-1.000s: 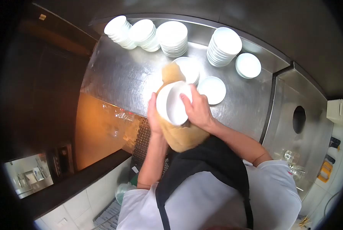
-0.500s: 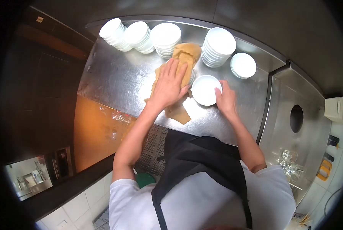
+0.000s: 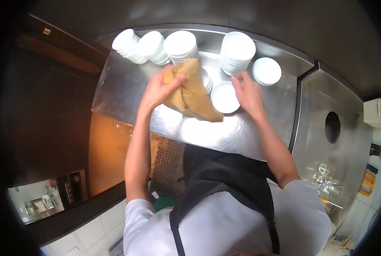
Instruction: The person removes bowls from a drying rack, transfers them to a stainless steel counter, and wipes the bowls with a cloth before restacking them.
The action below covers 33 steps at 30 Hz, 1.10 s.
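My left hand [image 3: 161,87] grips a crumpled tan cloth [image 3: 192,96], thumb over its top, above the steel counter [image 3: 126,91]. Partly behind the cloth is a low stack of white dishes [image 3: 206,80]. Right of it a white bowl [image 3: 225,97] sits on the counter. My right hand [image 3: 246,91] is at that bowl's right edge, its fingers near the rim; whether they grip it is unclear. Just beyond stands a tall stack of white bowls [image 3: 237,51], with a shorter stack [image 3: 266,71] to its right.
Three more white stacks stand at the back left: one leaning [image 3: 128,45], one in the middle [image 3: 154,46], one wider [image 3: 182,45]. A steel sink area [image 3: 314,123] adjoins the counter on the right, with glassware [image 3: 329,181] at its near end.
My left hand has moved left and gathered up the cloth, which was spread over the dishes. My right hand has shifted slightly up and left, its fingers now above the bowl's right side.
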### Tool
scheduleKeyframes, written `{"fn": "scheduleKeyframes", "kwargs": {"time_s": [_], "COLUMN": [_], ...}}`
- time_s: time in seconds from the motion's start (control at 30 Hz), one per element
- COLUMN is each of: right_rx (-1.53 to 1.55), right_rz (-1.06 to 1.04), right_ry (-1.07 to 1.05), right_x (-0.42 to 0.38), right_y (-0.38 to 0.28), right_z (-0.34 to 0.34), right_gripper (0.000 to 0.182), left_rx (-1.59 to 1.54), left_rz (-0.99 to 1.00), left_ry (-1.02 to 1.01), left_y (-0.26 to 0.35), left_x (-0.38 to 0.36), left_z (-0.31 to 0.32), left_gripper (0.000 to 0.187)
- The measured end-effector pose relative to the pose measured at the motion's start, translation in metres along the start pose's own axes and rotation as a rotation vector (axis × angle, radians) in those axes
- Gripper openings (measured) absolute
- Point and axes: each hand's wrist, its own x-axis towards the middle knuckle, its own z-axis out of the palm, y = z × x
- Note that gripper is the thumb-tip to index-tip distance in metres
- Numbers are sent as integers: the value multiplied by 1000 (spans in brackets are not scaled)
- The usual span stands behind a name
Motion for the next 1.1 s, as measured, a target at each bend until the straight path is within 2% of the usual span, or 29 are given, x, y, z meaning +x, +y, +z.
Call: {"fn": "scheduleKeyframes", "kwargs": {"time_s": [0.07,0.17,0.27,0.37,0.4,0.47,0.53,0.63,0.77,0.87,0.97,1.0,1.1], "right_rx": [125,-78,-293,-350,-326,-272,-242,-240,-341,-453,-407,-408,-247], "right_rz": [-122,-230,-276,-367,-372,-387,-317,-261,-280,-311,-327,-315,-289], "right_ry": [-66,-101,-186,-161,-113,-16,14,51,61,40,-12,-57,19], "right_x": [18,49,71,65,64,63,57,47,42,54,61,61,57], "right_y": [-21,-50,-63,-78,-77,-70,-67,-71,-81,-91,-89,-93,-77], "right_z": [13,39,56,53,56,66,70,75,72,70,67,60,54], "right_gripper": [39,31,24,28,25,21,19,17,19,24,30,32,34], "left_rx": [-61,-211,-247,-424,-525,-843,-1083,-1016,-714,-282,-291,-477,-675], "left_rz": [-12,-13,-64,-119,-159,-175,-202,-63,-207,-214,-254,-198,-84], "left_ry": [81,237,346,411,422,522,589,593,354,333,297,271,386], "left_y": [-8,-11,-51,-88,-112,-115,-103,-92,-99,-92,-91,-91,-87], "left_x": [-9,-34,-56,-77,-81,-85,-87,-82,-54,-18,-1,-2,-26], "left_z": [-12,-26,-32,-15,-7,9,23,37,44,48,40,38,24], "left_gripper": [48,45,43,44,47,49,52,51,55,59,58,53,63]}}
